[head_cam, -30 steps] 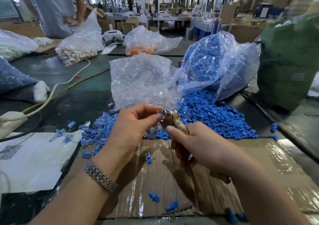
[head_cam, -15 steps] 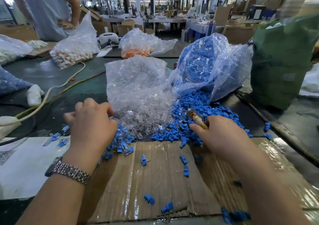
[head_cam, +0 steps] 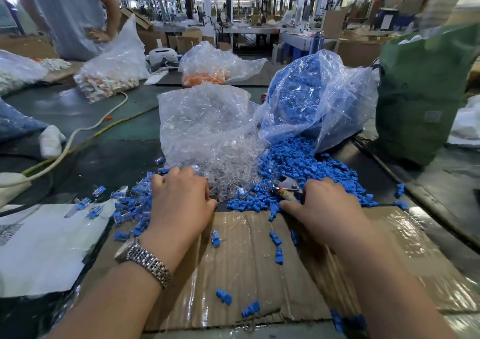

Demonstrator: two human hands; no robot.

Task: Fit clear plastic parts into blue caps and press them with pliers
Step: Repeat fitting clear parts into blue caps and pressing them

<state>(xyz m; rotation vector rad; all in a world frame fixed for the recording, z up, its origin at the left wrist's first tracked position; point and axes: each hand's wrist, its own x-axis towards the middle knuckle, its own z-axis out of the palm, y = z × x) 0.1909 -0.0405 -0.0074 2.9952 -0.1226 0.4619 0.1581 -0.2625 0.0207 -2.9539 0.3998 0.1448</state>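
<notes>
Cardboard sheet (head_cam: 246, 268) under both wrists. Blue caps (head_cam: 306, 164) heaped just beyond right fingertips; clear parts (head_cam: 228, 175) beyond left fingertips. Left hand (head_cam: 181, 198) knuckles up, grip hidden. Right hand (head_cam: 324, 206) grips pliers (head_cam: 287, 186).

My left hand (head_cam: 181, 203) lies knuckles-up over the clear parts (head_cam: 228, 180); its fingertips are hidden, so whether they pinch anything cannot be told. My right hand (head_cam: 330, 208) covers the pliers (head_cam: 287, 186) except for the metal head and a bit of the handle; its fingers are mostly hidden behind the hand's back. Both forearms run off the lower edge. The cardboard (head_cam: 246, 268) is cut off at the lower right, where blue caps (head_cam: 348, 321) blur together. The green sack (head_cam: 426, 92) is smeared and cropped by the right edge. A standing person (head_cam: 67, 14) is cut off above the chest.
</notes>
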